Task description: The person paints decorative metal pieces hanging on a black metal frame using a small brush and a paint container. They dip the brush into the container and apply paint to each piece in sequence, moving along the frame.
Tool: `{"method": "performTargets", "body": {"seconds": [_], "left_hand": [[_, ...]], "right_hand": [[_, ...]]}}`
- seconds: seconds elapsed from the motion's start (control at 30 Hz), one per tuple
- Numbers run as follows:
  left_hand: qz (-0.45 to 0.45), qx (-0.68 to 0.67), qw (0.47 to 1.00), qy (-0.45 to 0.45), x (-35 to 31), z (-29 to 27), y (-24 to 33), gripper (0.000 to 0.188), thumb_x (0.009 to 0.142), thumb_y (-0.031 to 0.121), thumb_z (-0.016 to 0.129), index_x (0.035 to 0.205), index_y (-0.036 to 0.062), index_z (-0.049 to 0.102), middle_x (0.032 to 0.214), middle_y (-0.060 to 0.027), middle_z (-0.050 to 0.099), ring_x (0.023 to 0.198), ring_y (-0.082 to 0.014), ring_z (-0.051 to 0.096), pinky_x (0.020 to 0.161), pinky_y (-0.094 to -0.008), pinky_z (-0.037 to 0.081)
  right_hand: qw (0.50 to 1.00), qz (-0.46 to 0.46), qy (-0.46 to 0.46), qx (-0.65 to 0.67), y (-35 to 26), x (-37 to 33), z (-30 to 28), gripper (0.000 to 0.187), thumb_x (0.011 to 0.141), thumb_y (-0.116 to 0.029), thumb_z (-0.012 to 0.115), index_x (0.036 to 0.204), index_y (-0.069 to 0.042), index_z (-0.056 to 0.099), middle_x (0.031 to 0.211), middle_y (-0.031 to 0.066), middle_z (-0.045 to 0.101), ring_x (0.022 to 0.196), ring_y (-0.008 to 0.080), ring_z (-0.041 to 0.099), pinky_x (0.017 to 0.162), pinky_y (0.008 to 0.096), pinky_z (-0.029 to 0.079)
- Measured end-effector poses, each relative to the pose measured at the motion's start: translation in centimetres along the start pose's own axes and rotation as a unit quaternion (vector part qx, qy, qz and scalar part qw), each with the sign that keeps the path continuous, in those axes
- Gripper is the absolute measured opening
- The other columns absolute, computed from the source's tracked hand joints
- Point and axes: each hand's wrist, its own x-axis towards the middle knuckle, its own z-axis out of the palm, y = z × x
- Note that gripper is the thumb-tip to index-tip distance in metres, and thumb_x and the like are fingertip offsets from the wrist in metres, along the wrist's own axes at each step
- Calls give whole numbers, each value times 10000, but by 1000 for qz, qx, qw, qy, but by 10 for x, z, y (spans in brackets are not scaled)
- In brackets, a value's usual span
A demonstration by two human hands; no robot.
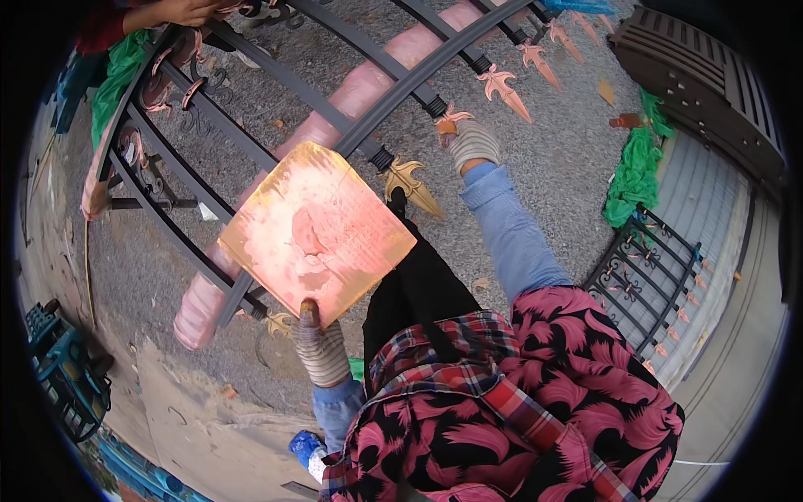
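Observation:
My left hand [318, 343], in a striped knit glove with a stained thumb, grips the near corner of a square yellowish board [314, 230] smeared with wet pink-copper paint. My gloved right hand [474, 145] is closed around a small orange-brown pad [447, 126] at a spear-shaped finial on the black metal fence panel [393, 96]. The fingertips there are partly hidden. Left of that finial is a gold one [411, 186]; to its right, a finial [504, 92] is pink-copper. The board covers part of the panel's bars.
A pink-wrapped roll [368, 88] lies under the panel. At the top left, another person's hand [186, 12] is by the panel. Green cloth [631, 180], a smaller black panel [648, 272] and a brown slatted piece [703, 79] are at the right. Blue-green machinery [67, 372] stands far left.

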Motion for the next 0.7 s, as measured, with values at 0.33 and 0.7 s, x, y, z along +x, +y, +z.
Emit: {"method": "performTargets", "body": {"seconds": [0.33, 0.7], "left_hand": [[-41, -27, 999, -19, -15, 1, -2, 612, 750, 212, 608, 1243, -17, 325, 1235, -94, 405, 1136, -212, 390, 1002, -369, 269], [-6, 4, 1000, 9, -14, 5, -8, 623, 747, 255, 604, 1236, -27, 340, 1215, -105, 419, 1113, -208, 406, 982, -340, 283]], "right_hand": [[990, 32, 46, -130, 3, 6, 17, 368, 737, -292, 606, 990, -30, 552, 846, 161, 605, 757, 311, 586, 643, 389, 480], [967, -153, 79, -187, 38, 3, -3, 265, 681, -174, 658, 904, -55, 579, 823, 132, 602, 741, 297, 580, 633, 367, 461]]}}
